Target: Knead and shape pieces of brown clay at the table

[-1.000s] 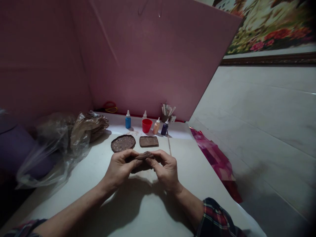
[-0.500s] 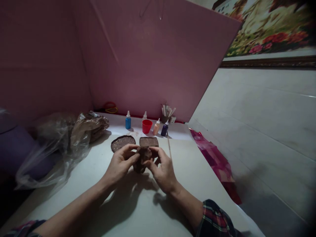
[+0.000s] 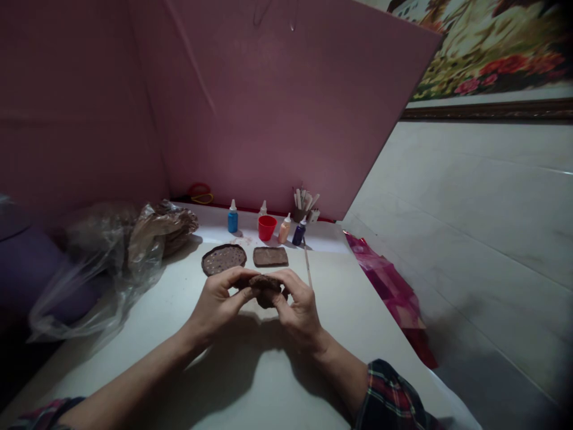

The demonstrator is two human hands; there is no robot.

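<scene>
Between my two hands, just above the table, is a lump of dark brown clay (image 3: 267, 284). The thumb and fingers of my left hand (image 3: 222, 297) pinch its left side. On the right side, my right hand (image 3: 298, 304) grips it with the thumb in front and fingers behind. Beyond the hands lie two flat brown clay pieces with raised rims: an oval one (image 3: 224, 259) with small specks or holes, and a rectangular one (image 3: 271, 257). A thin brush-like stick (image 3: 307, 266) rests to their right.
Along the back stand a blue bottle (image 3: 233, 218), a red cup (image 3: 267, 228), a peach bottle (image 3: 284, 229), a dark purple bottle (image 3: 299, 232) and a holder of tools (image 3: 304, 206). Plastic bags (image 3: 156, 233) lie left; magenta wrapping (image 3: 385, 280) edges the right.
The clay lump has been tilted, so its hollow-looking face no longer shows and it looks wider and flatter. Both hands have shifted slightly, uncovering the rectangular piece.
</scene>
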